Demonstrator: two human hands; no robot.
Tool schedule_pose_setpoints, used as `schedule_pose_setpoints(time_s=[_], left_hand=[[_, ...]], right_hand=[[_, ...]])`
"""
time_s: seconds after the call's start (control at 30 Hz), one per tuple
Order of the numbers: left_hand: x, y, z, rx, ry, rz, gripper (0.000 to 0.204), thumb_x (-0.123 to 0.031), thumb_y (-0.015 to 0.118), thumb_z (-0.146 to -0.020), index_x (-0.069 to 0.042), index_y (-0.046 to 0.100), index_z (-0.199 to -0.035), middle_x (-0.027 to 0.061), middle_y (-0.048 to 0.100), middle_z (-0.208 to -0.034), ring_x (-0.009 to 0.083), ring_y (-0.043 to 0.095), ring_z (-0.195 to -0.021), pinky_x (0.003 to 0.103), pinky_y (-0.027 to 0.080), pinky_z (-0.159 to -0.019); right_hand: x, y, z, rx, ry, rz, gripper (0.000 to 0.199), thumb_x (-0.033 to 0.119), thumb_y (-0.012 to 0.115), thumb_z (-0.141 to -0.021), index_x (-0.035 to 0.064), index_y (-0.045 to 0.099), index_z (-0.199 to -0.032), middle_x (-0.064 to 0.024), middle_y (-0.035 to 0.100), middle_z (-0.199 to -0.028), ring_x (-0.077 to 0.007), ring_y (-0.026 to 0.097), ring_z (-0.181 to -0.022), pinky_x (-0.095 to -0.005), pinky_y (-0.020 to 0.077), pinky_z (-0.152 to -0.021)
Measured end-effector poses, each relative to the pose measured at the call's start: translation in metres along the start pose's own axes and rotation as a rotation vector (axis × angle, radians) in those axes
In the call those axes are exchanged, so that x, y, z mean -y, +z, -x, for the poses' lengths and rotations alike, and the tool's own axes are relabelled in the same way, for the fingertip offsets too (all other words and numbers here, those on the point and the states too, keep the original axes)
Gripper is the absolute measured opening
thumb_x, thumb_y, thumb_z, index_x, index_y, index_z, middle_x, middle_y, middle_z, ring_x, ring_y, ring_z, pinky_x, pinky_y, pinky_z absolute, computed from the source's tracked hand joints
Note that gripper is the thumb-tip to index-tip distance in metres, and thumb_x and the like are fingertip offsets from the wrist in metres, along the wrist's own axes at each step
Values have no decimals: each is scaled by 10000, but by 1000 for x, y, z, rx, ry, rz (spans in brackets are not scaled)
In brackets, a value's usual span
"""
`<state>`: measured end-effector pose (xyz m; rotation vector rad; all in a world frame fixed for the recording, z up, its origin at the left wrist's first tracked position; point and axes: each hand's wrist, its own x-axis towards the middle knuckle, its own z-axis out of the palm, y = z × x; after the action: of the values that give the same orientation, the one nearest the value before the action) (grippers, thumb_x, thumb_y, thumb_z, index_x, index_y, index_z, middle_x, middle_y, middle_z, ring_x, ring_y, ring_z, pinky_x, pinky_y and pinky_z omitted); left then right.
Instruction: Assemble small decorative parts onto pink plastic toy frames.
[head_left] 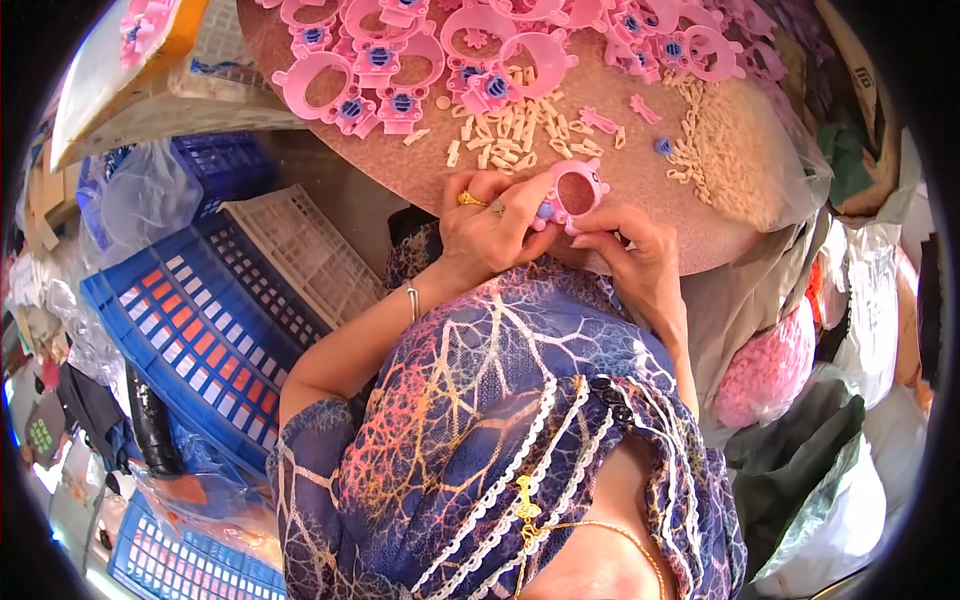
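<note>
Between my two hands, at the near edge of the round table, is a pink plastic toy frame (603,188) with a round opening, small ears and a blue piece low on its left. My left hand (490,222) grips its left side, fingers closed, a gold ring on one. My right hand (638,246) pinches its lower right part between thumb and fingertips; whether a small piece sits in that pinch I cannot make out. Just beyond my hands lies a loose heap of small cream plastic clips (510,130). Two small pink figure pieces (600,121) rest nearby.
More pink toy frames (400,60) with blue parts are piled along the far side of the table (400,165). A clear bag (745,165) spills cream clips at the right. Blue plastic baskets (215,325) stand on the left; a bag of pink pieces (768,370) hangs low right.
</note>
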<state>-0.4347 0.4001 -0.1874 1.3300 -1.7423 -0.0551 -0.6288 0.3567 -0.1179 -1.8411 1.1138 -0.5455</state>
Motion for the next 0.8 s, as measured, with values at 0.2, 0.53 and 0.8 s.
schedule_pose_setpoints(time_s=[0.2,0.53,0.8], left_hand=[[0,-1,0,-9,2,5,625,-242,868,-620,-92,648,-1185,-7,657,-855,162,616,-769,340,406,-780],[2,1,0,14,17,-4,596,-256,863,-639,-89,654,-1172,-27,649,-837,158,615,-759,336,410,-776],[2,5,2,-6,9,-12,638,-300,879,-646,-74,638,-1191,-20,694,-938,178,633,-784,340,433,-766]], right_hand=[[3,-5,-3,97,92,-44,134,16,746,-808,18,725,-940,-107,730,-893,-190,704,-822,-300,537,-725],[38,-16,-35,209,626,-143,238,120,765,-831,4,610,-971,-68,680,-752,-117,606,-661,-317,485,-588],[41,-12,-38,140,222,343,330,134,789,-785,-2,536,-947,-139,660,-724,-145,597,-598,-317,467,-565]])
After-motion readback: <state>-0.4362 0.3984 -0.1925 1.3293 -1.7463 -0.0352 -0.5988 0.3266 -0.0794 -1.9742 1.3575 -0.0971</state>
